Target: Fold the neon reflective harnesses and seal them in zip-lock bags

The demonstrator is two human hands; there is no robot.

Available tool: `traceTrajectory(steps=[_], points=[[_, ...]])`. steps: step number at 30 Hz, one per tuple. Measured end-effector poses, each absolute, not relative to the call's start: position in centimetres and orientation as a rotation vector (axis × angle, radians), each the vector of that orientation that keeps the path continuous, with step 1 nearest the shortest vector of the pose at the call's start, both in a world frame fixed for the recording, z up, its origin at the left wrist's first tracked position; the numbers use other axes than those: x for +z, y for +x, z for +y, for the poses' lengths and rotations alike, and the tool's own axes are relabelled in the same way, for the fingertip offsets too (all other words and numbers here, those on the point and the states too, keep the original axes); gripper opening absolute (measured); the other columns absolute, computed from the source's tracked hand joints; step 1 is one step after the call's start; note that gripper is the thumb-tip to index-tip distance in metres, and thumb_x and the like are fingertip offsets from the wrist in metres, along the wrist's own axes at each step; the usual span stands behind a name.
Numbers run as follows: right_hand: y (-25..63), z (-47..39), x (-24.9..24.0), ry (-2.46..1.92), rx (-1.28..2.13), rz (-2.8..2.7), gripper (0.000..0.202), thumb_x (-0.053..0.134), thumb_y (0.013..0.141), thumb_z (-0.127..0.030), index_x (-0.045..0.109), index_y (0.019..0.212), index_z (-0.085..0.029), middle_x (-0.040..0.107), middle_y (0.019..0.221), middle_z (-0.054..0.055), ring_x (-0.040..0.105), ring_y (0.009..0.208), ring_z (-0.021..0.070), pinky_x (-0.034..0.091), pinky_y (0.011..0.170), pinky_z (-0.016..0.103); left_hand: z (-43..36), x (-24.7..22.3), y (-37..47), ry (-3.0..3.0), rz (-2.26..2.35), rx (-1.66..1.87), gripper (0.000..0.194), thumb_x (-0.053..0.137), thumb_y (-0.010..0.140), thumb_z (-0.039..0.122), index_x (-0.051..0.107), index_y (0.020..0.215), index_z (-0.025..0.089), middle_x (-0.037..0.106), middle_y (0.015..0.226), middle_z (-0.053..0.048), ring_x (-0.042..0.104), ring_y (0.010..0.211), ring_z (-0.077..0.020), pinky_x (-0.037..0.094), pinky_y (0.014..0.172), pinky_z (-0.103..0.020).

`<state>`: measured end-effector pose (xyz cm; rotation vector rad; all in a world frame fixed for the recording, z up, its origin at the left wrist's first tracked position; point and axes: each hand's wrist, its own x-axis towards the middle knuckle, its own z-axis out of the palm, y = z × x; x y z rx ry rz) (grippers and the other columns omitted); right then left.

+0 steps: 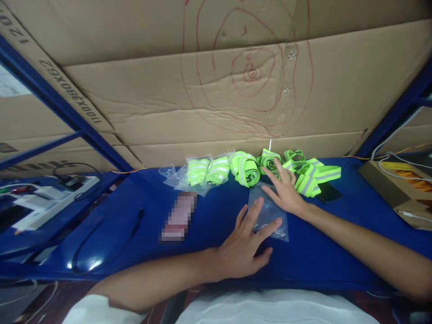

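My left hand (243,248) is open, its fingers spread beside and partly over a clear plastic bag (280,228) that lies flat on the blue table. Farther back, my right hand (285,190) is open too, fingers stretched toward a rolled reflective strap (269,158), neon yellow-green with a grey stripe; whether the fingertips touch it I cannot tell. Left of it sits a larger strap roll (244,168). Two more rolls in clear bags (198,171) lie farther left. Loose folded straps (312,173) are heaped to the right of my right hand.
A pixelated pink rectangle (179,216) lies left of centre on the blue table (216,252). A dark phone-like object (329,192) is partly under the straps. A black cable (101,240) and power strip (57,204) are at left; a cardboard box (388,189) stands right. Cardboard (141,90) walls the back.
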<state>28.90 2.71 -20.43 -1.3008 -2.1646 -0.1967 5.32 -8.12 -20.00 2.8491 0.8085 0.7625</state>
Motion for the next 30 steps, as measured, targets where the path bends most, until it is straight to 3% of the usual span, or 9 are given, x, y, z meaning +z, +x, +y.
traceTrajectory(steps=[17,30], points=[[28.43,2.6,-20.42,-1.202,-0.316,-2.237,0.058,0.04,0.109,-0.045,0.033,0.163,-0.026,0.016,0.174,0.022,0.028,0.16,0.0355,0.024,0.121,0.066,-7.85,-19.71,5.61,2.726,0.931,0.66,0.093,0.064,0.093,0.022,0.008,0.168,0.032,-0.027,0.172,-0.011,-0.004,0.164,-0.0407,0.031,0.121,-0.075],[28.43,2.58,-20.26,-1.241,-0.253,-2.233,0.06,0.039,0.108,-0.047,0.03,0.164,-0.026,0.017,0.174,0.022,0.026,0.16,0.0357,0.025,0.122,0.068,-7.77,-19.83,5.65,2.694,0.95,0.642,0.097,0.063,0.093,0.02,0.002,0.168,0.033,-0.025,0.172,-0.014,-0.002,0.164,-0.0422,0.03,0.12,-0.078]])
